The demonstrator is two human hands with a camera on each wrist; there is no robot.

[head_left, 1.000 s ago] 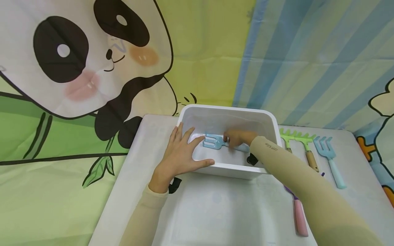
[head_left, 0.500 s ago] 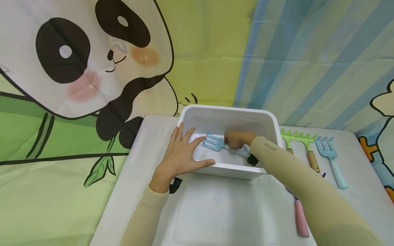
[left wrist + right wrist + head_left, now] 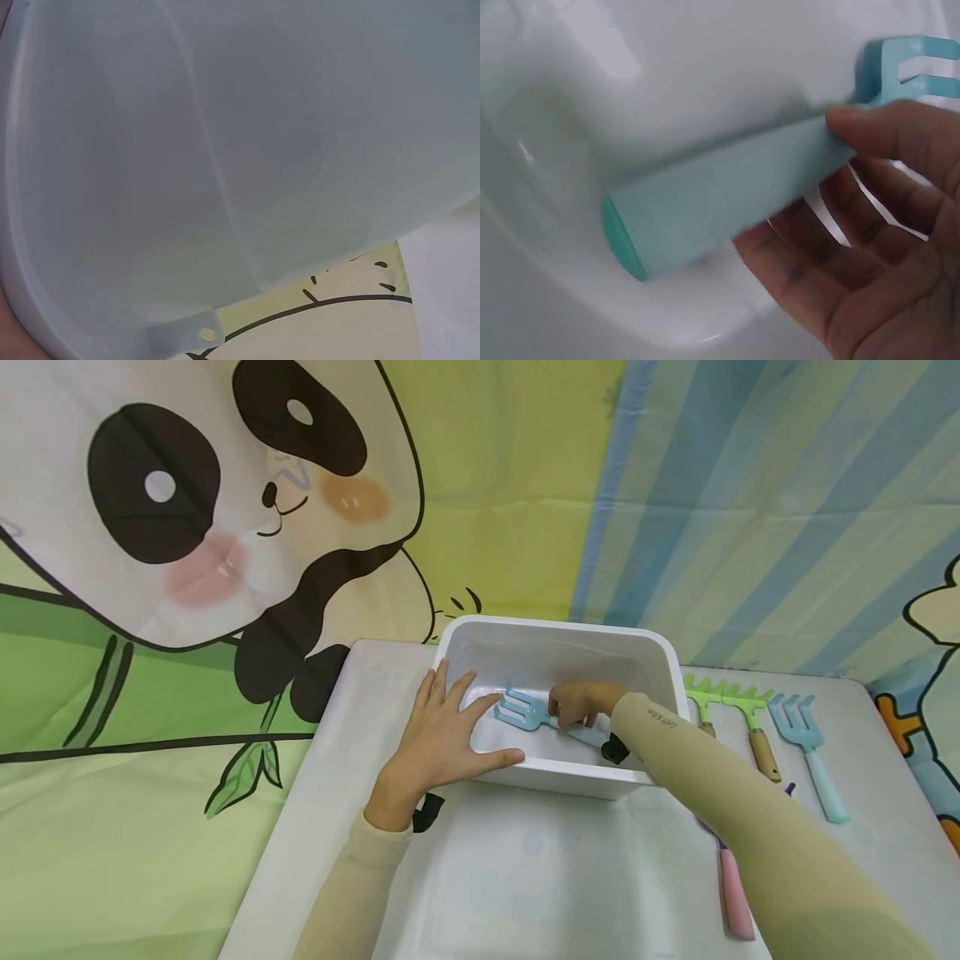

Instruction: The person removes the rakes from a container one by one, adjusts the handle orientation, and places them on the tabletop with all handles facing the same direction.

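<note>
Little has shifted over the last second: the right hand [image 3: 573, 703] has eased a touch rightward inside the white tub [image 3: 557, 635], the blue fork [image 3: 525, 710] with it, and the left hand [image 3: 442, 739] has stayed put.

Nearest the camera, two beige sleeves come in over the white bench [image 3: 525, 868]. A pink-handled tool [image 3: 733, 893] lies on the bench at the right, its upper end hidden under the right forearm.

The left hand lies spread over the tub's near-left corner, fingers straight, thumb along the near rim, fingertips over the edge; it grasps nothing. The left wrist view shows only the tub's pale wall [image 3: 225, 165], close up.

Inside the tub, the right hand has the blue fork's handle. In the right wrist view, the thumb [image 3: 885, 127] presses on the pale blue handle [image 3: 720, 195] near the head, and the fingers curl beneath it, loosely. The fork lies low in the tub, tines pointing left toward the left hand; whether it touches the floor I cannot tell.

To the right of the tub, on the bench, two green rakes [image 3: 738, 706] with wooden handles lie side by side, and just beyond them a second blue fork [image 3: 806, 752].

Behind it all hangs a cloth backdrop with a panda [image 3: 210, 502] and blue stripes.
</note>
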